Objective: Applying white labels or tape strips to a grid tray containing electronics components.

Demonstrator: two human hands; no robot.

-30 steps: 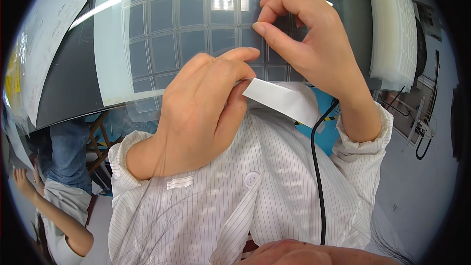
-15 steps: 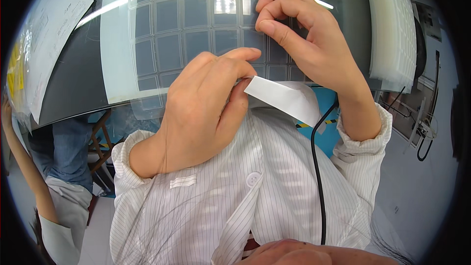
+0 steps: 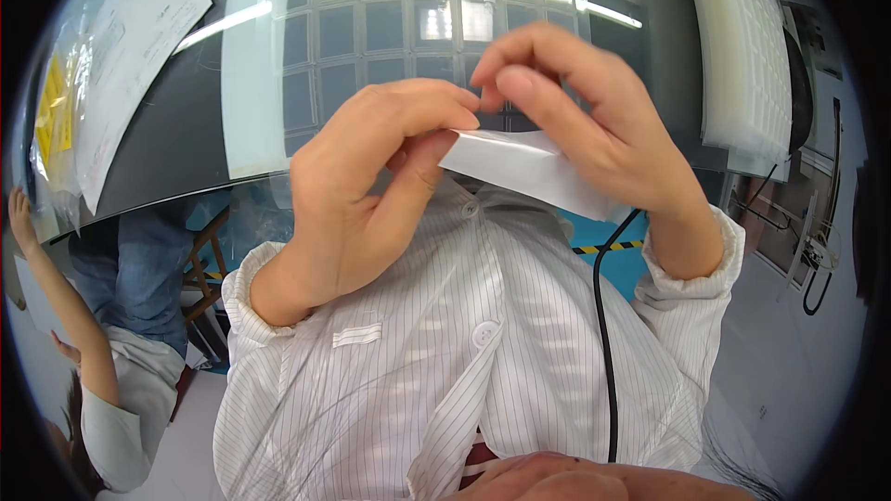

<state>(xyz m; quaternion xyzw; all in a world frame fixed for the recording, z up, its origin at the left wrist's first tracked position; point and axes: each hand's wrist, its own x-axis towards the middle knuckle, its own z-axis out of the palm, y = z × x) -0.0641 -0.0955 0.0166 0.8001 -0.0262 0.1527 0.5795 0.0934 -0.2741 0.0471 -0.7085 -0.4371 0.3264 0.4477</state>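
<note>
My left hand (image 3: 348, 181) pinches one end of a white paper strip (image 3: 510, 162) between thumb and forefinger. The strip runs rightward from the pinch, and its far end passes below my right hand (image 3: 580, 116). That right hand hovers close to the left fingertips, fingers curled and thumb drawn in toward them. Whatever it may hold is too small or hidden. Beyond both hands lies a clear plastic tray (image 3: 381, 26) divided into rows of square compartments, on a dark tabletop (image 3: 176, 121).
Stacked translucent trays (image 3: 738, 65) stand at the right. On the left are a white paper sheet (image 3: 139, 65) and a clear bag with yellow pieces (image 3: 54, 111). A black cable (image 3: 601, 315) hangs in front of me. Another person's arm (image 3: 70, 301) reaches in at far left.
My right hand has moved down toward the left one and the strip. The left hand has shifted slightly left, still pinching the strip, which now lies partly behind the right hand.
</note>
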